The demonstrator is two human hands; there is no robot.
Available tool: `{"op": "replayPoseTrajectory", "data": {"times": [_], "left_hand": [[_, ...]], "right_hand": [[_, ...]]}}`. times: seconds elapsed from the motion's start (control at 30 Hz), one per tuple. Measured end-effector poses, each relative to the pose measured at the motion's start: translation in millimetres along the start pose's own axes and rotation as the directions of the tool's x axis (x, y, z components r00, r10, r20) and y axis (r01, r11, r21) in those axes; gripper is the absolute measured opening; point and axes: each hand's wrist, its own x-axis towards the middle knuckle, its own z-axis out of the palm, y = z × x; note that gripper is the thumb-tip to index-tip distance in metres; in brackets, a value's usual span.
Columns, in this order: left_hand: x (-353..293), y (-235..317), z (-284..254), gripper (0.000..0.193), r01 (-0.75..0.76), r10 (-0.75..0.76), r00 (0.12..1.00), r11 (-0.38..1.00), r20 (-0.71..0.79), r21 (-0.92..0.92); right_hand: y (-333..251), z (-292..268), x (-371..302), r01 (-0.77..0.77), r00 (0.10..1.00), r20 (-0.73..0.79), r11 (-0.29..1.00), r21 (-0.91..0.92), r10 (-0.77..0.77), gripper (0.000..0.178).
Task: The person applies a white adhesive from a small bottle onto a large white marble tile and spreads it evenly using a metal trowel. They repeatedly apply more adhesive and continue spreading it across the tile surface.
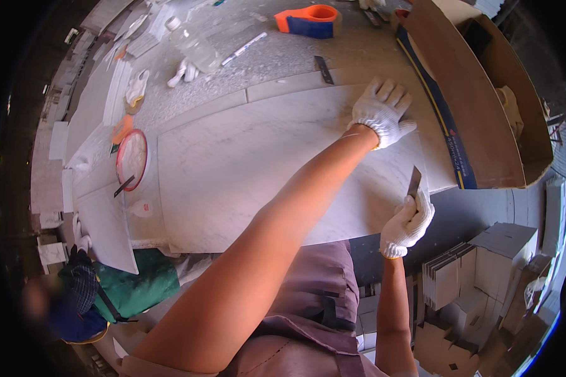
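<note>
My left hand (383,114), in a white knitted glove, lies flat with fingers spread near the far right corner of a white marble-patterned slab (251,163). Nearer to me, my right hand (409,223), gloved alike, is closed round a flat dark metal scraper blade (415,181). The blade points up and away from me, close to the slab's right edge. A similar dark blade (324,69) lies just beyond the slab's far edge. To the left, a red-rimmed bowl (146,164) holds a pale paste, with another narrow dark blade (124,186) at its rim.
At the right stands an open cardboard box (465,81). An orange and blue tape dispenser (308,22), a clear plastic bottle (195,47), a white pen (244,49) and a glove (183,73) lie at the back. Cartons (484,264) sit lower right; another person (82,289) is lower left.
</note>
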Motion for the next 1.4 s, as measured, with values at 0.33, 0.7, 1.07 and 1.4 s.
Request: {"op": "replayPoseTrajectory", "data": {"times": [0.33,0.7,1.07,1.4], "left_hand": [[-156,-100,-2,0.085,0.349,-0.361,0.926,0.930,0.108,0.115],[-307,-210,-14,0.087,0.747,-0.756,0.654,0.652,0.028,0.130],[-278,-7,-32,0.083,0.123,-0.129,0.962,0.992,0.240,0.039],[-324,-122,-43,0.078,0.421,-0.425,0.905,0.897,-0.002,0.133]], "right_hand": [[9,0,-10,-0.137,0.990,0.019,0.990,-0.016,0.138,0.023],[-11,-2,-1,-0.370,0.929,0.067,0.920,0.128,0.364,0.020],[-37,-20,9,-0.607,0.794,0.279,0.730,0.313,0.540,0.019],[-70,-53,7,-0.596,0.753,0.477,0.776,0.206,0.452,0.027]]}}
